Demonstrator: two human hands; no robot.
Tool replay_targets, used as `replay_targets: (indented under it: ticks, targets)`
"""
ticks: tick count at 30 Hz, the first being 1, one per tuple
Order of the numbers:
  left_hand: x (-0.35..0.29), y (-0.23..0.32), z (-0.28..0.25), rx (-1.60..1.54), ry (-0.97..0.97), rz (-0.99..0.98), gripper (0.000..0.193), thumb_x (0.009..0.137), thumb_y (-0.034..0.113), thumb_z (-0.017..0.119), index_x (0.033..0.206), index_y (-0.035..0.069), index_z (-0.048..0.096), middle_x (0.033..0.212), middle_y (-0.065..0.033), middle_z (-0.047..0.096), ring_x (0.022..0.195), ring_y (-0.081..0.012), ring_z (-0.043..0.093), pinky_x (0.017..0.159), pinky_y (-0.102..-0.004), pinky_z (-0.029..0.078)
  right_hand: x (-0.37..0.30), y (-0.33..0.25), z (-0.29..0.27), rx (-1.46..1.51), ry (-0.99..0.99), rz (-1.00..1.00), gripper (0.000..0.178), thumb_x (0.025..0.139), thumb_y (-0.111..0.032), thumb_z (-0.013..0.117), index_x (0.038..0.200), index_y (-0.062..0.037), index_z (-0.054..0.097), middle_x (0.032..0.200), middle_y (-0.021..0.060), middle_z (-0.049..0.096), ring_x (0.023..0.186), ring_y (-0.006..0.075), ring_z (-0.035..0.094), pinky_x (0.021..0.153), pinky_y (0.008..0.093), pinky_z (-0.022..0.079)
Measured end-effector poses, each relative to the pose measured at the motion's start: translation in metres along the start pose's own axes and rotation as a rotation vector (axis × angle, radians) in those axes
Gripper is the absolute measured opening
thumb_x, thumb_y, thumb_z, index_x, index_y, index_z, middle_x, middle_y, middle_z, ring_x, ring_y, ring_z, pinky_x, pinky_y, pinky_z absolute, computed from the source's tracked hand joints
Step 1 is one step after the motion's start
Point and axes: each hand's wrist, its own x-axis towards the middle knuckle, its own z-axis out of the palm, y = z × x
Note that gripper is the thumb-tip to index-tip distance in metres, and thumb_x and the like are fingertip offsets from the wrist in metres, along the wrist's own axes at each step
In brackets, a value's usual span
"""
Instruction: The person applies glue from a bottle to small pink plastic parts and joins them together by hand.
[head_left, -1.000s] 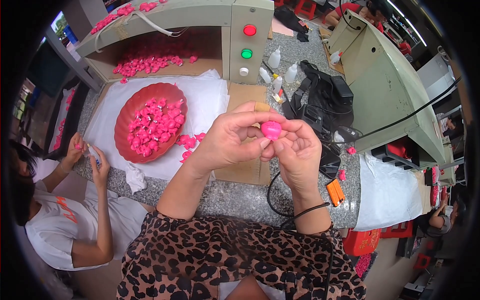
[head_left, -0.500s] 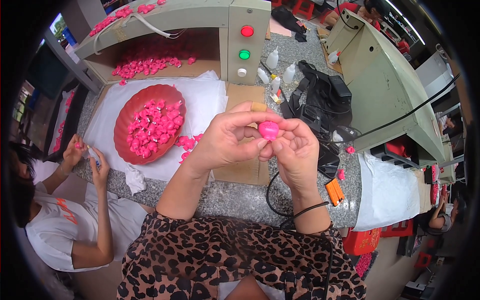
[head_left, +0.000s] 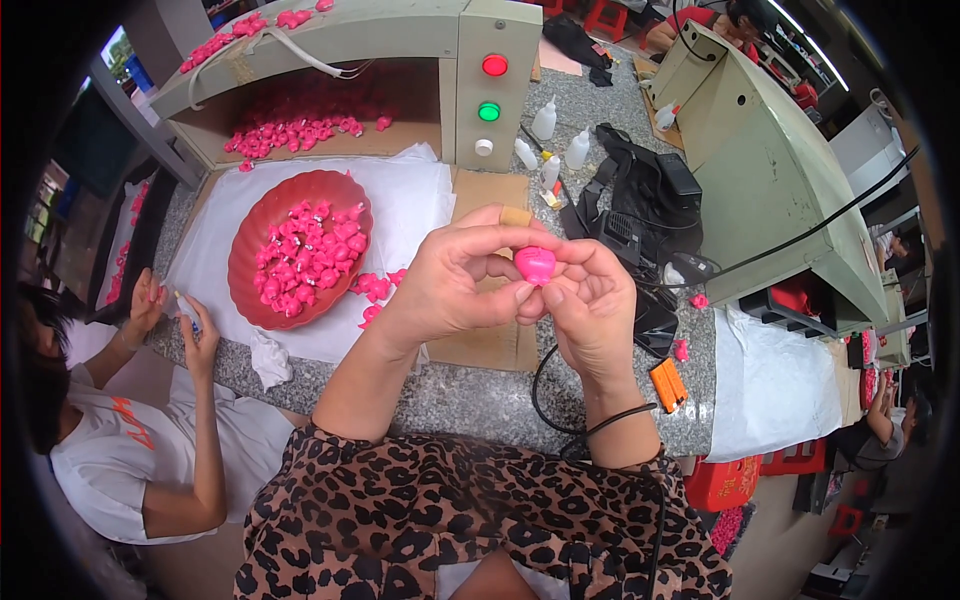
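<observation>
Left hand (head_left: 462, 275) and right hand (head_left: 597, 295): fingertips pinched nearly closed, jointly holding a small rounded glossy pink piece (head_left: 536, 263) above the grey speckled worktop (head_left: 475, 400). Scalloped red bowl (head_left: 246, 245) sits left.

1. Beyond the left hand (head_left: 455, 275), a cardboard strip (head_left: 490, 345) leads forward, open, to the button post (head_left: 494, 88).
2. Leftward, the red bowl (head_left: 245, 250) blocks low movement; open air lies above its rim.
3. Ahead of the right hand (head_left: 595, 290), white bottles (head_left: 577, 152) and a black bag (head_left: 640, 175) crowd the counter (head_left: 470, 400); a black cable (head_left: 535, 385) crosses the right forearm (head_left: 615, 380).
</observation>
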Motion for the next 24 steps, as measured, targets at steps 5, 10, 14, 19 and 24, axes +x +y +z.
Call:
replay_targets:
  ticks: [5, 10, 14, 19, 24]
  targets:
    - [-0.0001, -0.0034, -0.0002, 0.115, 0.016, 0.072, 0.033, 0.066, -0.002, 0.059, 0.099, -0.002, 0.056, 0.090, -0.0074, 0.049, 0.084, -0.0139, 0.054, 0.074, -0.0248, 0.049, 0.0003, 0.0008, 0.0010, -0.005, 0.005, -0.007, 0.025, 0.075, 0.006, 0.053, 0.099, 0.0063, 0.043, 0.085, 0.0156, 0.056, 0.071, 0.0168, 0.060, 0.064, 0.0254, 0.052]
    - [-0.0009, -0.0050, 0.0017, 0.093, 0.030, 0.075, 0.033, 0.066, -0.002, 0.060, 0.098, -0.002, 0.056, 0.088, -0.0071, 0.049, 0.084, -0.0142, 0.054, 0.074, -0.0254, 0.049, -0.0011, 0.0029, 0.0003, 0.004, 0.022, -0.048, 0.024, 0.076, 0.006, 0.053, 0.098, 0.0062, 0.043, 0.084, 0.0160, 0.056, 0.070, 0.0167, 0.060, 0.064, 0.0256, 0.052]
    - [-0.0013, -0.0075, 0.0039, 0.080, 0.035, 0.066, 0.032, 0.067, 0.000, 0.060, 0.099, -0.002, 0.056, 0.089, -0.0070, 0.047, 0.084, -0.0145, 0.054, 0.075, -0.0259, 0.049, -0.0023, 0.0050, -0.0015, -0.010, 0.016, -0.072, 0.024, 0.076, 0.006, 0.052, 0.097, 0.0061, 0.043, 0.085, 0.0164, 0.056, 0.069, 0.0163, 0.060, 0.064, 0.0253, 0.052]
    - [-0.0024, -0.0090, 0.0032, 0.084, 0.020, 0.066, 0.033, 0.068, 0.005, 0.061, 0.100, -0.002, 0.056, 0.093, -0.0077, 0.046, 0.087, -0.0152, 0.052, 0.078, -0.0269, 0.047, -0.0032, 0.0058, -0.0026, -0.031, 0.033, -0.092, 0.023, 0.075, 0.007, 0.052, 0.097, 0.0061, 0.043, 0.086, 0.0170, 0.057, 0.069, 0.0160, 0.060, 0.064, 0.0248, 0.051]
    - [-0.0012, -0.0091, 0.0060, 0.066, 0.026, 0.087, 0.035, 0.067, 0.007, 0.063, 0.101, -0.001, 0.056, 0.094, -0.0082, 0.047, 0.088, -0.0155, 0.052, 0.077, -0.0263, 0.047, -0.0037, 0.0055, -0.0027, -0.040, 0.044, -0.105, 0.023, 0.075, 0.008, 0.052, 0.096, 0.0060, 0.044, 0.086, 0.0170, 0.057, 0.069, 0.0162, 0.060, 0.064, 0.0249, 0.051]
